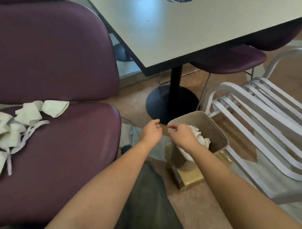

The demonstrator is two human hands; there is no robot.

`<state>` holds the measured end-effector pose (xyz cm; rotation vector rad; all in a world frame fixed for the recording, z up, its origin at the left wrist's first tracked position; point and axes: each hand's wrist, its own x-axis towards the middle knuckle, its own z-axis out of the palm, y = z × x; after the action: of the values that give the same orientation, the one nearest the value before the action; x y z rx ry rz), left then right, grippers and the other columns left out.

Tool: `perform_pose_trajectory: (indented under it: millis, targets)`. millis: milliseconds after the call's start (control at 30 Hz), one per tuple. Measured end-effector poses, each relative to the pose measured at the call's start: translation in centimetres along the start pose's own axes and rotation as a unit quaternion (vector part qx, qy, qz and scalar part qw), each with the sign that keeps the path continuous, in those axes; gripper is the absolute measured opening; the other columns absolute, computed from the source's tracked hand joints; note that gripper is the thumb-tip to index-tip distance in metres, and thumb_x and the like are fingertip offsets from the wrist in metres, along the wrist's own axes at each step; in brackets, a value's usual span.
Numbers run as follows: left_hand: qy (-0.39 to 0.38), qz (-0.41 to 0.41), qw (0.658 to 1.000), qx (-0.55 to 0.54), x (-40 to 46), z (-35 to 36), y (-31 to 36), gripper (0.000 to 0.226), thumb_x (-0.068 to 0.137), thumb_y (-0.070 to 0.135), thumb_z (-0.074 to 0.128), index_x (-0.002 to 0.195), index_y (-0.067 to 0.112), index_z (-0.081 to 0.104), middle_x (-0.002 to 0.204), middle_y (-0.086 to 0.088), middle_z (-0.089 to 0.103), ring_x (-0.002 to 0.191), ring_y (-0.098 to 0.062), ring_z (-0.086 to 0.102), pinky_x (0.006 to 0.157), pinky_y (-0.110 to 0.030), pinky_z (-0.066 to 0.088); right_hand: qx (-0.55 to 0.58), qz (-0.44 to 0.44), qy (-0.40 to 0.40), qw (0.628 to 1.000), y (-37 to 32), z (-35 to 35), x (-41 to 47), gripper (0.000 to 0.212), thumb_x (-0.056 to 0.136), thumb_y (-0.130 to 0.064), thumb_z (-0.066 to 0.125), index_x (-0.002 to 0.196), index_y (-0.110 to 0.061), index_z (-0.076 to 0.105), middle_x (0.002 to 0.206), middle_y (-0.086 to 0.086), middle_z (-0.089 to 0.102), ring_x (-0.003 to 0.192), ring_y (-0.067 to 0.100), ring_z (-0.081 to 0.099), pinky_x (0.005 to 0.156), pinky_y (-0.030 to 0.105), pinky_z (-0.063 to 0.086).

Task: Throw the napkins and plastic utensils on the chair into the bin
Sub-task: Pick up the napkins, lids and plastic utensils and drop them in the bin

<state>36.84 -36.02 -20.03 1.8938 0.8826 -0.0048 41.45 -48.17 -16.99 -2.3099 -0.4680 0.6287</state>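
Note:
Several crumpled white napkins (28, 113) lie on the left of the purple chair seat (71, 151), with white plastic forks (36, 126) among them. A tan bin (217, 129) stands on the floor to the right of the chair, holding white napkins and plastic forks (201, 138). My left hand (151, 131) hovers just left of the bin rim, fingers loosely curled and holding nothing. My right hand (181, 135) is over the bin's near rim, fingers relaxed and pointing left, nothing visible in it.
A pale table (178, 27) on a black pedestal base (172, 103) stands behind the bin. A white slatted metal chair (260, 120) is close on the right. A gold box (188, 178) sits under the bin. Another purple chair (230, 62) is under the table.

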Motion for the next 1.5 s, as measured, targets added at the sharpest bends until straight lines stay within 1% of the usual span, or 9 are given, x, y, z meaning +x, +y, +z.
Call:
perform_pose_trajectory:
  millis: [167,367,533,667,800,967,1133,1367,1500]
  targets:
    - [0.086,0.044,0.995,-0.002,-2.3,-8.8,-1.8,0.037,0.097,0.016,0.053,0.133,0.023,0.055,0.128,0.004,0.062,0.116,-0.013,0.058,0.099,-0.027,0.044,0.010,-0.100,-0.025,0.995,-6.6,3.4,-0.9,0.033,0.096,-0.022,0.054,0.129,-0.023,0.061,0.123,-0.003,0.065,0.082,0.004,0.055,0.069,0.020,0.043]
    - [0.180,0.021,0.983,0.037,-6.8,-19.5,-7.3,0.028,0.094,0.017,0.056,0.120,0.026,0.063,0.116,0.008,0.067,0.105,-0.012,0.062,0.088,-0.024,0.046,0.005,-0.157,-0.075,0.985,-14.8,10.0,-3.8,0.030,0.093,-0.020,0.057,0.120,-0.023,0.066,0.119,-0.002,0.068,0.106,0.018,0.063,0.090,0.027,0.046]
    - [0.241,-0.038,0.968,0.053,-10.7,-27.1,-13.3,0.026,0.094,0.019,0.054,0.115,0.030,0.065,0.112,0.011,0.066,0.103,-0.011,0.062,0.085,-0.026,0.047,0.010,-0.188,-0.114,0.975,-19.4,16.6,-6.8,0.025,0.091,-0.017,0.056,0.111,-0.023,0.070,0.106,0.001,0.072,0.090,0.017,0.065,0.080,0.026,0.048]
    - [0.276,-0.071,0.957,0.051,-12.9,-31.7,-18.1,0.029,0.092,0.015,0.054,0.115,0.028,0.066,0.111,0.010,0.065,0.101,-0.013,0.061,0.090,-0.029,0.048,0.000,-0.197,-0.135,0.971,-22.5,21.8,-8.4,0.024,0.090,-0.016,0.055,0.109,-0.021,0.071,0.109,0.000,0.071,0.102,0.018,0.064,0.087,0.025,0.046]
    - [0.322,-0.108,0.937,0.083,-14.3,-34.9,-21.9,0.035,0.087,0.016,0.056,0.117,0.029,0.066,0.122,0.000,0.063,0.112,-0.022,0.056,0.095,-0.037,0.048,-0.011,-0.202,-0.151,0.968,-24.3,26.0,-9.1,0.025,0.089,-0.016,0.054,0.107,-0.024,0.070,0.107,-0.004,0.071,0.096,0.015,0.064,0.081,0.025,0.047]
    - [0.340,-0.172,0.913,0.145,-14.4,-37.6,-25.5,0.048,0.090,0.023,0.060,0.137,0.025,0.048,0.143,-0.005,0.037,0.134,-0.027,0.029,0.101,-0.043,0.037,-0.027,-0.204,-0.167,0.964,-25.9,30.7,-8.9,0.023,0.088,-0.016,0.056,0.105,-0.024,0.069,0.104,-0.005,0.071,0.098,0.016,0.065,0.085,0.028,0.051]
    - [0.309,-0.182,0.918,0.170,-12.4,-38.9,-27.7,0.077,0.094,0.038,0.059,0.153,0.016,0.016,0.163,-0.005,0.010,0.149,-0.026,0.005,0.115,-0.047,0.024,-0.048,-0.185,-0.213,0.958,-27.4,34.1,-7.4,0.022,0.084,-0.015,0.057,0.098,-0.029,0.068,0.092,-0.010,0.066,0.097,0.015,0.065,0.087,0.031,0.052]
    - [0.378,-0.200,0.867,0.258,-11.2,-39.2,-28.7,0.094,0.079,0.057,0.069,0.152,0.024,0.019,0.141,-0.008,0.034,0.125,-0.028,0.034,0.103,-0.038,0.030,-0.058,-0.167,-0.199,0.964,-29.7,37.6,-5.7,0.028,0.090,-0.022,0.054,0.116,-0.025,0.063,0.113,-0.001,0.068,0.101,0.019,0.064,0.086,0.033,0.052]
    - [0.373,-0.203,0.893,0.151,-11.5,-40.5,-29.2,0.095,0.070,0.049,0.081,0.147,0.021,0.032,0.131,-0.007,0.031,0.118,-0.029,0.043,0.102,-0.038,0.035,-0.062,-0.149,-0.195,0.967,-31.2,39.3,-5.3,0.027,0.093,-0.024,0.050,0.114,-0.022,0.066,0.114,-0.001,0.068,0.102,0.023,0.064,0.074,0.029,0.049]
